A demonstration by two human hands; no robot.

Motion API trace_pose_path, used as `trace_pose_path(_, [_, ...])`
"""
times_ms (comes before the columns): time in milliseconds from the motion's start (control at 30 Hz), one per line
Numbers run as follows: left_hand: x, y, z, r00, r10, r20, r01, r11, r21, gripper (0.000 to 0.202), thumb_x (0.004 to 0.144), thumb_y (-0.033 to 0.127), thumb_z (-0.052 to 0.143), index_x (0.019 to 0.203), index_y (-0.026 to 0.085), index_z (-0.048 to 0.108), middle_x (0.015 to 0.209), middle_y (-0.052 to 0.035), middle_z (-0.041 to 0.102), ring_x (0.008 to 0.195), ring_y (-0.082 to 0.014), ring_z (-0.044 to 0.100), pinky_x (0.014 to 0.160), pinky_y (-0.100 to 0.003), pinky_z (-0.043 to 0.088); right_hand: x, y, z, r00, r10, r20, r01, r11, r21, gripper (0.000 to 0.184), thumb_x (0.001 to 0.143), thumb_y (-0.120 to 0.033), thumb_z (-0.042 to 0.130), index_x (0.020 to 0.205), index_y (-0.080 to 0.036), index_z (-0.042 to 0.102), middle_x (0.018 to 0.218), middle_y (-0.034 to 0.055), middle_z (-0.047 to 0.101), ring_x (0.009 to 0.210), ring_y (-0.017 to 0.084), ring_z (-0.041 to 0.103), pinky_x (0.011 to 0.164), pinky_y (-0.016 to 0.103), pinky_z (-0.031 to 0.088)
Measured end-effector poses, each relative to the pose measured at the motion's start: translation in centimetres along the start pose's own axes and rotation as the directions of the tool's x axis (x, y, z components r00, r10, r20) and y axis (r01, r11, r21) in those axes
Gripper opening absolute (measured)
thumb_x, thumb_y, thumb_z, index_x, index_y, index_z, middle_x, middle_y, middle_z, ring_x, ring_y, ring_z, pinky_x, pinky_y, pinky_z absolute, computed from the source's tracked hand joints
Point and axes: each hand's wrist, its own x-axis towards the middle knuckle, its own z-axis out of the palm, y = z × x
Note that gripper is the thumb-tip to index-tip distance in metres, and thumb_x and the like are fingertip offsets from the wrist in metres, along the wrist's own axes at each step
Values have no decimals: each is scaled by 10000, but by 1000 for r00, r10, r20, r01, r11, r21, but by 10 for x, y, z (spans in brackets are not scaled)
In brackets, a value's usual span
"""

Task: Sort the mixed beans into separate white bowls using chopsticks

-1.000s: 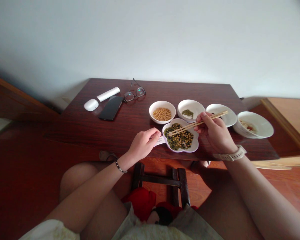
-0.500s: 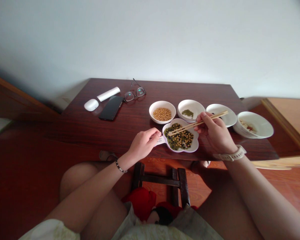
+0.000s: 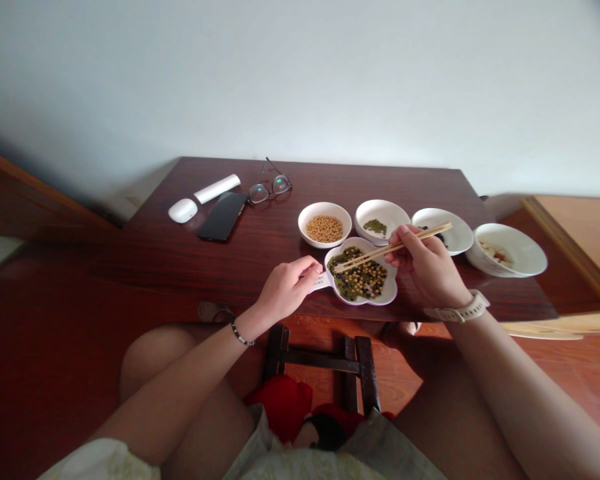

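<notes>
My right hand (image 3: 425,263) is closed around a pair of wooden chopsticks (image 3: 380,253). Their tips reach down among mixed beans (image 3: 363,279) of green, black and yellow in a white flower-shaped dish (image 3: 391,293). My left hand (image 3: 290,283) grips the short handle (image 3: 321,281) of that dish at its left side. Just behind the dish stand a white bowl (image 3: 305,233) of yellow soybeans (image 3: 325,229) and a second bowl (image 3: 400,212) with a few green beans (image 3: 375,227). A third bowl (image 3: 460,233), holding dark beans, is partly hidden by the chopsticks and my right hand.
A larger white bowl (image 3: 530,257) with pale pieces in it sits at the table's right end. Toward the left lie glasses (image 3: 270,189), a black phone (image 3: 223,217) and a white device (image 3: 184,210). The dark wooden table (image 3: 155,257) meets a wall behind.
My right hand and the chopsticks have shifted slightly left. The left hand, the dish and the bowls look unchanged.
</notes>
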Motion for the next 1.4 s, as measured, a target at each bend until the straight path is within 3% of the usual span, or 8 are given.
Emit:
trace_pose_path(1067, [0,-1,0,1000,3,1,-3,1000,3,362,1166,408,534,1011,194,781,898,-37,812,788,-183,708,726,-289,423,0,-1,2,1000,-1,4,0,1000,23,434,956,-637,868,861,-229,757,791,30,711,634,140,672,536,224,545])
trace_pose_path(1400, [-1,0,0,1000,7,2,-7,1000,8,357,1169,405,538,1018,191,781,906,-33,817,777,-170,703,716,-289,416,0,-8,1,999,-6,-48,8,999,45,469,882,-640,935,842,-213,746,852,11,661,638,101,656,493,177,529])
